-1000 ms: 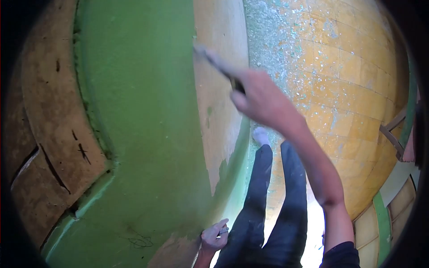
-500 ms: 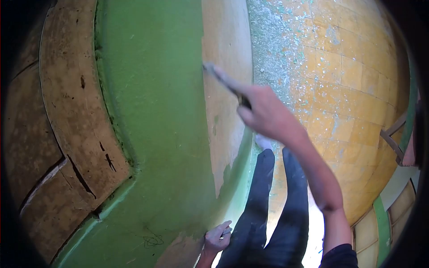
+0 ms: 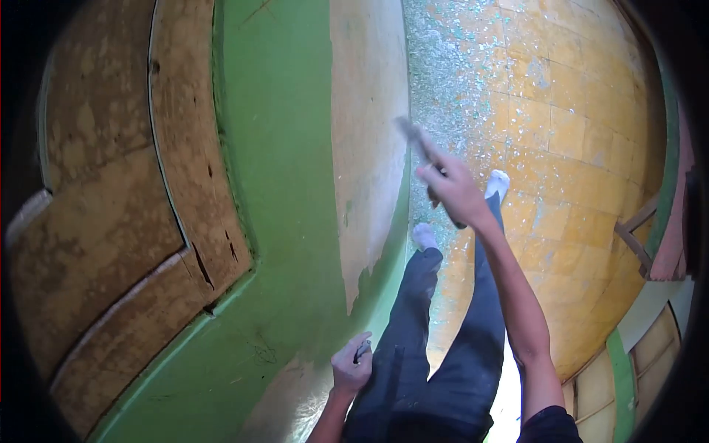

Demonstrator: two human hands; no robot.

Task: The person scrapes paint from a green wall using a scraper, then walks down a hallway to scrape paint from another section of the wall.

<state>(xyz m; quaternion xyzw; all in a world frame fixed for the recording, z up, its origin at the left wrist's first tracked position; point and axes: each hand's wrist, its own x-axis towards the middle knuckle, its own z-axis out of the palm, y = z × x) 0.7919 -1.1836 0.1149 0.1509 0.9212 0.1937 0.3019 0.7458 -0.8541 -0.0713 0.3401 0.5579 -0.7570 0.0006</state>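
My right hand is closed round a long, narrow scraper-like tool, blurred by motion; its tip is near the right edge of the scraped pale patch on the green wall. Lower down, my left hand is closed round a small dark object beside my left thigh, close to the wall. What that object is cannot be made out.
Paint flakes lie over the yellow tiled floor along the wall. Brown stained boards border the green paint at left. My socked feet stand on the floor. A wooden frame piece is at the far right.
My right hand has moved down, and the tool tip has swung right, away from the green paint edge. My left hand is slightly higher. The view has shifted and both feet now show.
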